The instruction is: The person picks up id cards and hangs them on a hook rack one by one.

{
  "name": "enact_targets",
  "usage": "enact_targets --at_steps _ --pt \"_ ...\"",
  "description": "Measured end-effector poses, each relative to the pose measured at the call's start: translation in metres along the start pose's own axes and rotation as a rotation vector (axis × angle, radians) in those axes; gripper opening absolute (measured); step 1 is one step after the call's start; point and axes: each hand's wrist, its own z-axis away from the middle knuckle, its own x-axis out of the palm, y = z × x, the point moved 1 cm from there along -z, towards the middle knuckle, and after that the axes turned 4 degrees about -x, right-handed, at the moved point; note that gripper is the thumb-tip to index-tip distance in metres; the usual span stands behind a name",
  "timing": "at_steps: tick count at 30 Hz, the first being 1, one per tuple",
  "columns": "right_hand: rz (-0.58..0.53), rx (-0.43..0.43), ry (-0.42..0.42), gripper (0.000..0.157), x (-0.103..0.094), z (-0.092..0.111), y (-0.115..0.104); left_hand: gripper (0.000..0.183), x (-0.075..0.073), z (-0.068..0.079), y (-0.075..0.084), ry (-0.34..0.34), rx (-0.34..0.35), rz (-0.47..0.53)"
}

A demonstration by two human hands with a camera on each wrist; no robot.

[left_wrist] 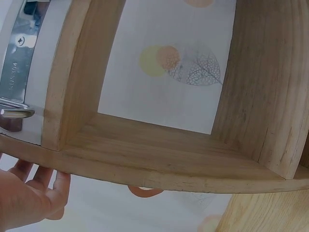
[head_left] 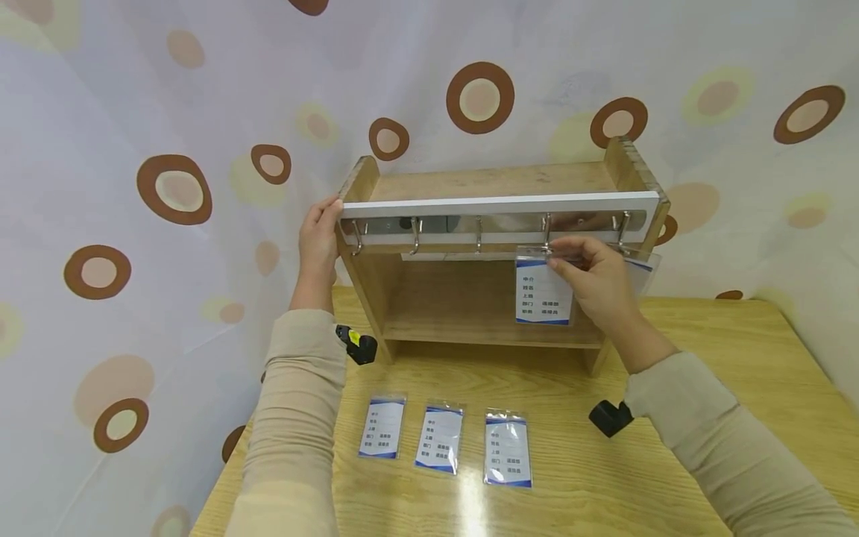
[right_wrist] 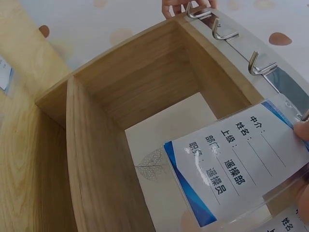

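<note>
My left hand (head_left: 318, 242) grips the upper left corner of a wooden shelf (head_left: 493, 333), its fingers against the outer side panel in the left wrist view. In my right hand (head_left: 597, 282), thumb and fingers pinch the top of a clear-sleeved name badge (right_wrist: 224, 166) with blue edges and printed lines. The badge's top edge is right at one hook (head_left: 546, 227) of the metal hook rail (head_left: 452, 224). Another badge (head_left: 640, 270) hangs at the rightmost hook, partly hidden behind my right hand.
Three more badges, a left one (head_left: 382, 427), a middle one (head_left: 439, 438) and a right one (head_left: 507, 450), lie in a row on the wooden table (head_left: 725, 418) before the shelf. A patterned wall covering (head_left: 416, 89) stands behind. Several bare hooks line the rail's left part.
</note>
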Motion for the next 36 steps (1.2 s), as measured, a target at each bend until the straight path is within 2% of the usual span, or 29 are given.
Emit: enact_targets --at_steps 7,14,22,36 --pt "-0.034 -0.02 -0.012 0.022 0.0 -0.002 0.002 0.037 0.001 -0.001 -0.002 -0.004 0.007 0.0" --pt "-0.044 -0.007 0.036 0.018 0.002 -0.003 0.004 0.035 0.003 -0.002 -0.004 -0.004 0.03 -0.012" --pt "-0.13 -0.009 0.073 0.017 0.002 0.001 0.004 0.036 0.003 -0.001 -0.005 -0.006 0.017 -0.023" --pt "-0.17 -0.038 0.11 0.019 -0.014 0.019 0.003 0.037 0.003 -0.004 -0.002 0.003 0.026 -0.041"
